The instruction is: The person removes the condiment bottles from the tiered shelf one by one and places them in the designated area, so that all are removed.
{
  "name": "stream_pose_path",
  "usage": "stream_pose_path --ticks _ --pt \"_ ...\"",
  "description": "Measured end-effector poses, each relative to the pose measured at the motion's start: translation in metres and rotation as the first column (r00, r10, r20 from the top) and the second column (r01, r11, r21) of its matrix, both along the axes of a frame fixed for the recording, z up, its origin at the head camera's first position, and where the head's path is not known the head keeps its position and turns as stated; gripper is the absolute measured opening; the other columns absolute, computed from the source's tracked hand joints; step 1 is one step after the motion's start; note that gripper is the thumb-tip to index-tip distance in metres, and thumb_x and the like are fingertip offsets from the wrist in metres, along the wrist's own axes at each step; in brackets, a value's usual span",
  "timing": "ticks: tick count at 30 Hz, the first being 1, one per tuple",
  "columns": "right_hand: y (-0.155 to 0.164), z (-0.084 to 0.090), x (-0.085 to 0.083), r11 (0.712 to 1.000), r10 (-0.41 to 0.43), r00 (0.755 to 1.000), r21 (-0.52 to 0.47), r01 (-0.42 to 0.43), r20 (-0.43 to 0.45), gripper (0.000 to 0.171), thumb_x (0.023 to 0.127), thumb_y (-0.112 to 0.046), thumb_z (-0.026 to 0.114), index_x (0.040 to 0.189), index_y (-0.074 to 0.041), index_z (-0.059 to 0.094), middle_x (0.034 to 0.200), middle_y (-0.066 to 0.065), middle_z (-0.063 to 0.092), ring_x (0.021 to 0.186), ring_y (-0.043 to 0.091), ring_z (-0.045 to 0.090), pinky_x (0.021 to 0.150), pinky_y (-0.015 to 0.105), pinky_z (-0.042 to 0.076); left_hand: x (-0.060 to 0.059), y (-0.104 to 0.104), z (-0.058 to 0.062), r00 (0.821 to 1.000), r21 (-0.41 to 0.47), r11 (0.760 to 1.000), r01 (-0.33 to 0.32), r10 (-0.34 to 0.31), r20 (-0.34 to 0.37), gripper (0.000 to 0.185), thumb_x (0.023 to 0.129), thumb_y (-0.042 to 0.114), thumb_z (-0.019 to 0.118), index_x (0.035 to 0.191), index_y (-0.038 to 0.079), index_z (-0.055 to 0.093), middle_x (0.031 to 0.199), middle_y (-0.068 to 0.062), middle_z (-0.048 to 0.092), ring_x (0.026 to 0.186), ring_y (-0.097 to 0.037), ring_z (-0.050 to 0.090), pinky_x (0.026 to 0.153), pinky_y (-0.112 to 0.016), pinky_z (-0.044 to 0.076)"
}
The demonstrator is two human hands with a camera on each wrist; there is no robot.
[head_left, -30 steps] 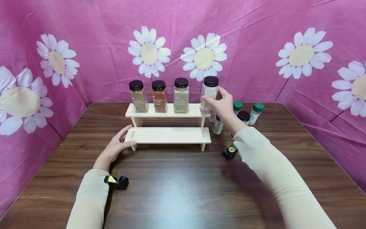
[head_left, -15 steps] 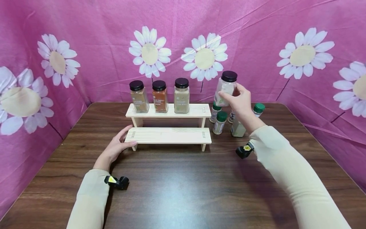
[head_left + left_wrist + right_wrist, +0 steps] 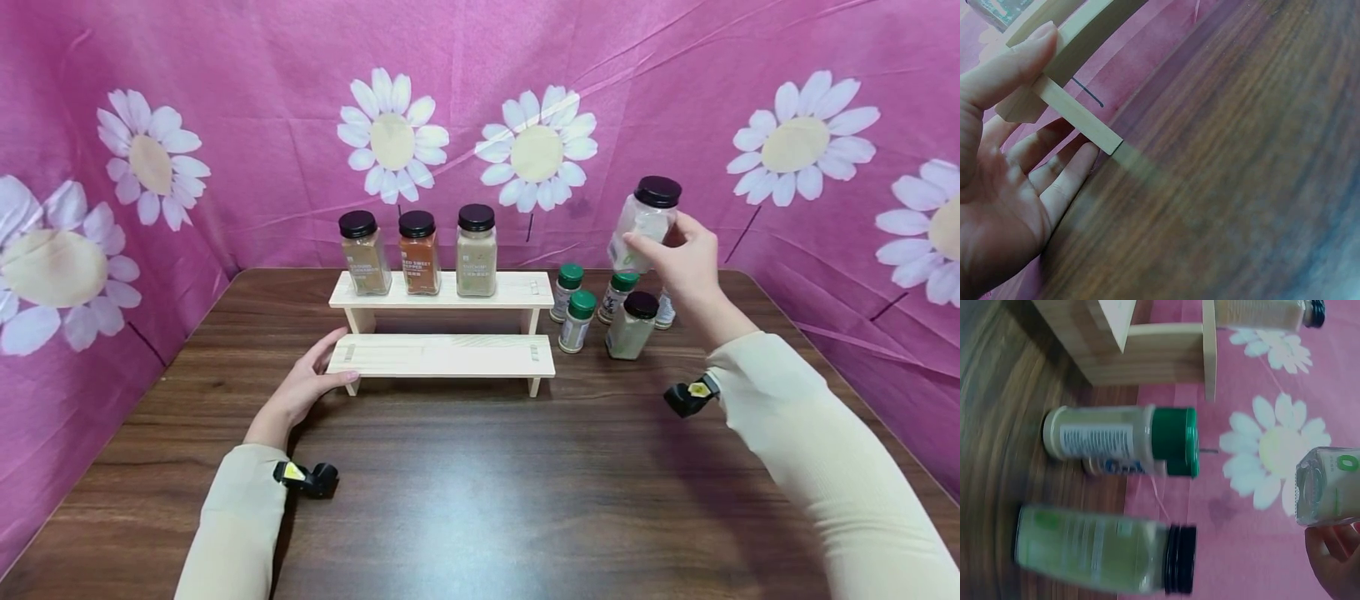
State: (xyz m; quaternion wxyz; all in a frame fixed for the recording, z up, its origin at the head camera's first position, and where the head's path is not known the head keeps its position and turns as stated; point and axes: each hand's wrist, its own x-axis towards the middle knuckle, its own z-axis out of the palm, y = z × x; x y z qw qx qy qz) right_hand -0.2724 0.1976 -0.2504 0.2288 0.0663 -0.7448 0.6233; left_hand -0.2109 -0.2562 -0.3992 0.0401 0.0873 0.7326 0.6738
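My right hand (image 3: 692, 260) holds a clear spice jar (image 3: 643, 232) with a black lid between thumb and fingers. The jar is tilted in the air above several jars at the right; its clear bottom (image 3: 1316, 487) shows in the right wrist view. My left hand (image 3: 302, 385) grips the left end of a two-tier wooden spice rack (image 3: 442, 357). The thumb lies on the lower shelf while the fingers reach behind its leg (image 3: 1082, 117). On the upper shelf stand a brown spice jar (image 3: 365, 260), a red one (image 3: 420, 258) and a pale one (image 3: 476, 258).
Right of the rack stand several green-capped shakers, among them a front one (image 3: 576, 323), and a black-lidded jar (image 3: 630, 330) of pale green spice. One shaker is partly hidden behind my right hand. A pink daisy-print cloth (image 3: 645, 50) hangs behind the brown wooden table (image 3: 465, 500).
My right hand has lifted the black-lidded spice jar off the right end of the upper shelf and carried it to the right. The left hand has stayed on the rack.
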Motion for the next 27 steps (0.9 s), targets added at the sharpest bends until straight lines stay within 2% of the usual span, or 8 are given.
stream_pose_path --ticks 2,5,8,11,14,18,27 --pt "0.008 0.001 0.001 1.000 -0.017 1.000 -0.021 0.017 0.009 0.029 0.069 -0.008 0.072 0.097 -0.010 0.062 0.083 -0.003 0.059 0.077 0.009 0.051 0.063 0.016 0.042 0.000 0.000 0.000 1.000 0.002 1.000 0.001 -0.001 0.002 0.075 0.077 -0.001 0.060 0.137 0.004 0.015 0.123 -0.015 0.036 0.097 -0.007 0.046 0.079 -0.020 0.040" --pt "0.019 0.001 0.003 0.998 -0.058 0.998 0.007 0.058 0.011 0.028 0.069 -0.010 0.072 0.094 -0.014 0.062 0.081 -0.007 0.058 0.075 0.006 0.051 0.063 0.014 0.040 0.000 0.000 0.001 1.000 0.005 1.000 -0.002 0.002 0.007 0.076 0.077 -0.001 0.060 0.137 0.004 0.015 0.124 -0.014 0.036 0.097 -0.007 0.046 0.079 -0.020 0.040" --pt "0.029 0.001 0.005 0.998 -0.051 0.999 -0.025 0.052 0.004 0.027 0.068 -0.008 0.072 0.093 -0.013 0.063 0.082 -0.006 0.059 0.077 0.006 0.051 0.064 0.014 0.040 0.000 0.000 0.000 1.000 0.007 1.000 -0.003 0.003 0.008 0.076 0.077 -0.001 0.060 0.137 0.004 0.015 0.123 -0.013 0.037 0.098 -0.007 0.046 0.079 -0.020 0.039" --pt "0.038 -0.001 0.009 0.996 -0.011 1.000 -0.090 0.010 -0.011 0.027 0.068 -0.005 0.072 0.093 -0.011 0.064 0.082 -0.003 0.059 0.077 0.008 0.051 0.064 0.014 0.040 0.000 0.000 0.000 1.000 0.011 1.000 -0.003 0.003 0.011 0.076 0.077 -0.002 0.061 0.137 0.005 0.016 0.122 -0.011 0.038 0.097 -0.007 0.046 0.079 -0.020 0.040" --pt "0.046 -0.003 0.013 0.998 -0.030 0.999 -0.052 0.029 -0.015 0.026 0.069 -0.006 0.071 0.093 -0.012 0.064 0.081 -0.005 0.060 0.075 0.006 0.051 0.062 0.013 0.040 0.000 0.000 0.000 1.000 0.015 1.000 -0.005 0.005 0.019 0.076 0.076 -0.002 0.061 0.137 0.005 0.016 0.121 -0.010 0.038 0.097 -0.007 0.046 0.079 -0.020 0.040" --pt "0.056 -0.009 0.016 0.990 -0.121 0.993 0.077 0.120 0.003 0.024 0.071 -0.011 0.071 0.093 -0.017 0.063 0.078 -0.012 0.059 0.072 0.003 0.050 0.061 0.012 0.039 0.000 0.000 0.002 1.000 0.016 1.000 -0.003 0.003 0.021 0.076 0.076 -0.001 0.061 0.137 0.005 0.016 0.120 -0.009 0.038 0.096 -0.007 0.047 0.078 -0.020 0.040" --pt "0.076 -0.027 0.024 0.973 -0.166 0.984 0.177 0.151 0.072 0.026 0.074 -0.017 0.068 0.098 -0.020 0.060 0.080 -0.017 0.057 0.075 0.001 0.048 0.061 0.011 0.038 0.000 0.002 0.002 0.999 -0.001 1.000 -0.007 0.007 0.032 0.076 0.077 0.000 0.061 0.138 0.006 0.016 0.122 -0.011 0.036 0.096 -0.007 0.046 0.078 -0.019 0.040"
